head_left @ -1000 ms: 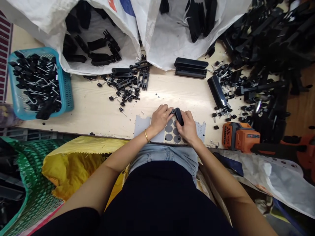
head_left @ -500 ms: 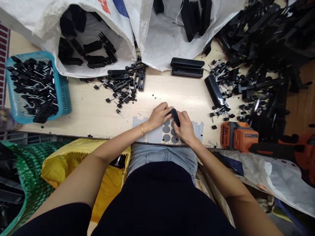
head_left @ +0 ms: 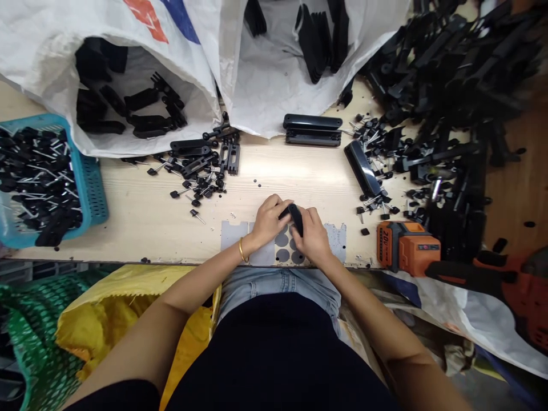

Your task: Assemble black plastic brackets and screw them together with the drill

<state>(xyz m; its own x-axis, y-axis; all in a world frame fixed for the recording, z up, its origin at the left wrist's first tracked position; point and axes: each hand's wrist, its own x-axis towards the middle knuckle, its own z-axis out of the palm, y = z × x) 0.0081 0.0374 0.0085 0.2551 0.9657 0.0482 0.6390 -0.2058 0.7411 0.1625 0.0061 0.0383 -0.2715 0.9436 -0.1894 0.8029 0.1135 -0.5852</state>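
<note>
Close together over the front of the table, my two hands work on black plastic parts. My right hand (head_left: 313, 237) is closed around an elongated black plastic bar with a rounded end (head_left: 295, 219), held tilted. My left hand (head_left: 269, 221) is closed, pinching a dark plastic piece (head_left: 284, 212) that meets the bar near its upper end. Fingers hide much of both parts, so I cannot tell whether they are joined. Under the hands lie grey sheets with round dark-grey discs (head_left: 282, 255). Farther back, finished-looking black bars (head_left: 312, 121) lie side by side.
A blue basket (head_left: 95, 188) of black-headed screws stands at left. White sacks (head_left: 257, 114) with black parts lie open at the back. Loose screws and slotted pieces (head_left: 201, 165) are piled left. At right are another black bar (head_left: 362, 168), heaped parts and an orange power tool battery (head_left: 409, 245).
The camera view has shifted, so the table's things appear lower and further left. My hands stay together on the black parts, with the dark piece at my left fingers showing more.
</note>
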